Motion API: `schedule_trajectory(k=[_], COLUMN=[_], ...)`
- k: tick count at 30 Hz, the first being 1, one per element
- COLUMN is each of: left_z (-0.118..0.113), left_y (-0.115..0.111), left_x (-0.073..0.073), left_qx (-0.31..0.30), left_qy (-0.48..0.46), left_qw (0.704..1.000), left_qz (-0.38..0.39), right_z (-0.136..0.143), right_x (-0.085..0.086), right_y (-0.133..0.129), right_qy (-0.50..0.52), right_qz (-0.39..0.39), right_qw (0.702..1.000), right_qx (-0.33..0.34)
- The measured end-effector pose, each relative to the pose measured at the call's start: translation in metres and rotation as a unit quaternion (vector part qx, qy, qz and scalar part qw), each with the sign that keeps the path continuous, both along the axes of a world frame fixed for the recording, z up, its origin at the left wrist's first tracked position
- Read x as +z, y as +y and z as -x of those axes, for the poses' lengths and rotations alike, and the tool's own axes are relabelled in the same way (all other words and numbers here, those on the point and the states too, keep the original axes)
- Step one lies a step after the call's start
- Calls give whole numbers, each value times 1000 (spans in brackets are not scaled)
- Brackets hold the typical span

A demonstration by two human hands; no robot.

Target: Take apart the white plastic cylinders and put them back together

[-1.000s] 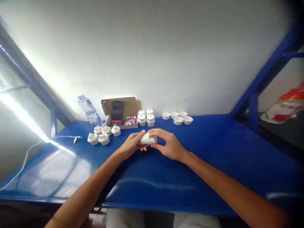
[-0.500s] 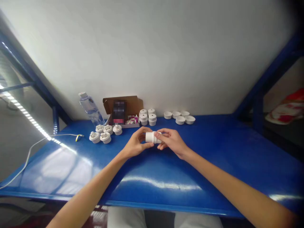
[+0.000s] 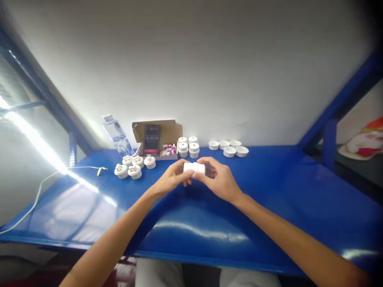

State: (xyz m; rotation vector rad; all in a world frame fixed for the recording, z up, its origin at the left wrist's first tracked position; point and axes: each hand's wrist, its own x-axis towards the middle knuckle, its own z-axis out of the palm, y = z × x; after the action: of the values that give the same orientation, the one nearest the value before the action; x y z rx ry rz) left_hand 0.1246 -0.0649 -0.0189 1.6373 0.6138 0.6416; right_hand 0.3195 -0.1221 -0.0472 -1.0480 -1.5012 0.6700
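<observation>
Above the blue table, a white cylindrical plastic housing (image 3: 195,168) lies sideways between my hands, with a raised band round its middle. My left hand (image 3: 171,178) is closed on its left end, thumb in front. At the right end, the fingers of my right hand (image 3: 222,180) wrap behind it and the thumb presses its lower front near the middle. Behind the hands, several similar white two-part housings (image 3: 194,148) stand upright. Several white round pieces with raised parts on top (image 3: 134,172) sit to the left. Small white open cups (image 3: 229,151) form a group on the right.
An open cardboard box (image 3: 172,127) holding small purple-and-white packets and a dark panel stands against the wall. Beside it a clear bottle (image 3: 119,137) leans. A white cable (image 3: 42,187) crosses the table's left side. Blue frame posts (image 3: 329,133) flank the table (image 3: 269,191).
My right hand has shifted its grip, with its thumb now lower on the housing. The housing's right part shows more fully. My left thumb has moved up onto its front. The view has shifted slightly.
</observation>
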Motion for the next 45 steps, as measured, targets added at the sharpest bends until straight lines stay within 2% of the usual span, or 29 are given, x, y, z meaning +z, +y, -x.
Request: schedule_trajectory(k=[2, 3, 4, 8, 10, 12, 15, 17, 19, 21, 23, 24, 27, 30, 33, 38, 42, 45], left_z=[-2, -3, -4, -6, -6, -6, -6, -6, -6, -5, -3, -2, 1, 3, 4, 5, 5, 4], left_y=[-2, -3, -3, -4, -6, -10, -16, -18, -19, -17, -15, -13, -8, -5, -3, -1, 1, 0], left_x=[-2, -4, -5, -7, -4, -1, 1, 1, 0, -1, -3, -4, -6, -8, -9, -10, -11, -11], left_qx=[13, 18, 27, 49, 52, 54, 31, 2, -11, -9, 2, 8, 20, 20, 15, 12, 5, -12], left_qy=[-10, -2, 12, 48, 19, 8, 57, 88, 113, 131, 145, 153, 190, 216, 225, 246, 278, 288], left_qw=[996, 994, 993, 996, 991, 969, 915, 888, 872, 870, 878, 881, 882, 879, 879, 875, 868, 864], left_qz=[-87, -111, -117, -61, -119, -240, -399, -451, -476, -475, -457, -447, -431, -425, -420, -417, -412, -413], right_z=[3, 5, 6, 10, 10, 9, 9, 9, 7, 0, -12, -20, -40, -51, -53, -49, -51, -54], right_x=[-3, -4, -5, -1, 1, 1, -6, -10, -12, -11, -9, -8, -10, -17, -25, -35, -42, -46], right_y=[2, 1, 0, -11, -12, -7, 2, 6, 8, 10, 15, 17, 27, 34, 39, 42, 44, 47], right_qy=[78, 95, 94, 13, 25, 88, 193, 235, 245, 202, 97, 31, -112, -104, -104, -177, -232, -293], right_qz=[143, 177, 177, -1, -6, 86, 245, 293, 290, 240, 157, 112, 46, 41, 29, 3, 37, 67], right_qw=[987, 980, 980, 997, 996, 990, 950, 926, 925, 949, 976, 979, 959, 953, 953, 955, 957, 941], right_qx=[16, 18, 7, -82, -88, -61, 9, 30, 22, -26, -114, -165, -256, -280, -284, -236, -169, -153])
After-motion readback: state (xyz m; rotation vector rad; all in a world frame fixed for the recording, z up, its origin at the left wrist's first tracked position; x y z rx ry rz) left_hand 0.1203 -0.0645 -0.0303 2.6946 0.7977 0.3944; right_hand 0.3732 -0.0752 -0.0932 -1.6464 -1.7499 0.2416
